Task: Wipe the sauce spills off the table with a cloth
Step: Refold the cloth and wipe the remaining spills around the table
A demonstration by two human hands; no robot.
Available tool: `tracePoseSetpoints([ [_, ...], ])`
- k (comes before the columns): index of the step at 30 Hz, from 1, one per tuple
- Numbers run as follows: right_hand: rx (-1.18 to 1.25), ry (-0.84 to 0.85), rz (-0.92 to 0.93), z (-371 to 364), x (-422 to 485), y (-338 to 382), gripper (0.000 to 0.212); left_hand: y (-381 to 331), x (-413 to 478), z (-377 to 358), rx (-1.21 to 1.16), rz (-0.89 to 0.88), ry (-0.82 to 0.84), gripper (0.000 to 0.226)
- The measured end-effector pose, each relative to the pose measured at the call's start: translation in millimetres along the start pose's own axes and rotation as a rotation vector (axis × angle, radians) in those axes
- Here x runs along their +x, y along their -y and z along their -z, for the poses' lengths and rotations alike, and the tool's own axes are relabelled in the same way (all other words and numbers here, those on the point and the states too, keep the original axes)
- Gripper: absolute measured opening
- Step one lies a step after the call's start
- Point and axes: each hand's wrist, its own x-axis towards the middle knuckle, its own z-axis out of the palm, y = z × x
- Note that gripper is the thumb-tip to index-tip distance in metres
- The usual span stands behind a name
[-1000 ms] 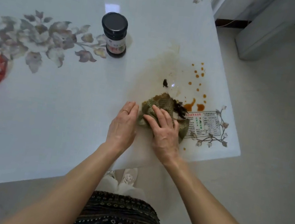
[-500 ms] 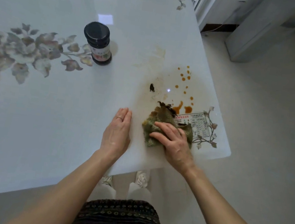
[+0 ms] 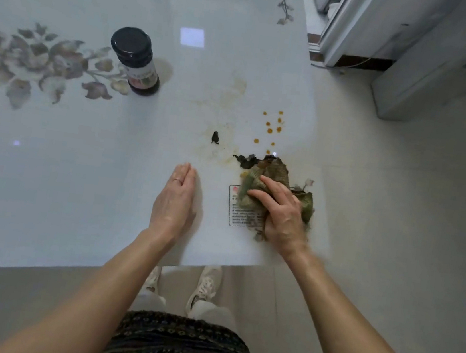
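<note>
White glossy table [image 3: 75,184], printed with grey-brown floral sprays on the left side and at the far right corner. Left hand [image 3: 176,198]: flat on the tabletop near the front edge, palm down, fingers straight and together, holding nothing. Right hand [image 3: 283,213]: on the table's front right corner, fingers and thumb bent over a bunched cloth and gripping it against the surface. Cloth [image 3: 274,173]: greenish, crumpled, soiled dark at its far edge, lying partly over a printed label [image 3: 238,216] on the tabletop. Jar [image 3: 137,61]: dark, black lid on, upright, well apart from both hands, beside the left floral print. Sauce spills: a cluster of orange drops [image 3: 272,125] just beyond the cloth; a dark smear [image 3: 244,160] touching the cloth's far edge; faint brownish streaks around them. Dark blob [image 3: 215,138]: alone, between the jar and the cloth. Ring [image 3: 178,180]: on a left finger.
</note>
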Motion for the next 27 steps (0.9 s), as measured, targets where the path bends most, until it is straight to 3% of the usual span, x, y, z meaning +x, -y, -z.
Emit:
tracePoseSetpoints([
  [6, -0.069, 0.109, 0.319, 2.5, -23.6, -15.9, 0.048, -11.2, 0.3, -2.4, 0.014, 0.039, -0.003, 0.07],
  [11, -0.006, -0.017, 0.074, 10.9, 14.8, -27.6, 0.048, -15.0, -1.8, -3.6, -0.006, 0.067, -0.015, 0.064],
  [13, 0.008, -0.056, 0.087, 2.4, -2.3, -18.1, 0.04, -13.5, -3.4, -5.2, -0.003, 0.063, -0.021, 0.064],
  [16, -0.002, -0.028, 0.2, -4.8, -25.7, -17.4, 0.056, -12.9, -3.5, -6.8, -0.001, 0.054, -0.036, 0.067],
  [18, -0.021, -0.012, 0.234, -1.5, -12.2, -26.4, 0.053, -16.3, -1.7, -7.6, 0.011, 0.068, -0.032, 0.07],
  [20, -0.002, -0.028, 0.135, 3.2, 10.4, -29.5, 0.043, -20.0, 0.1, -8.8, 0.031, 0.077, -0.027, 0.073],
  [23, 0.07, -0.093, -0.057, 3.8, 18.3, -11.9, 0.043, -21.8, 0.3, -9.2, 0.06, 0.068, -0.014, 0.074],
  [25, 0.051, -0.083, -0.008, -4.4, 4.0, 0.0, 0.039, -20.2, 0.4, -9.4, 0.07, 0.055, -0.001, 0.073],
  [27, 0.006, -0.051, 0.105, -9.9, -6.4, 1.3, 0.051, -20.1, 1.0, -9.0, 0.067, 0.055, 0.003, 0.072],
])
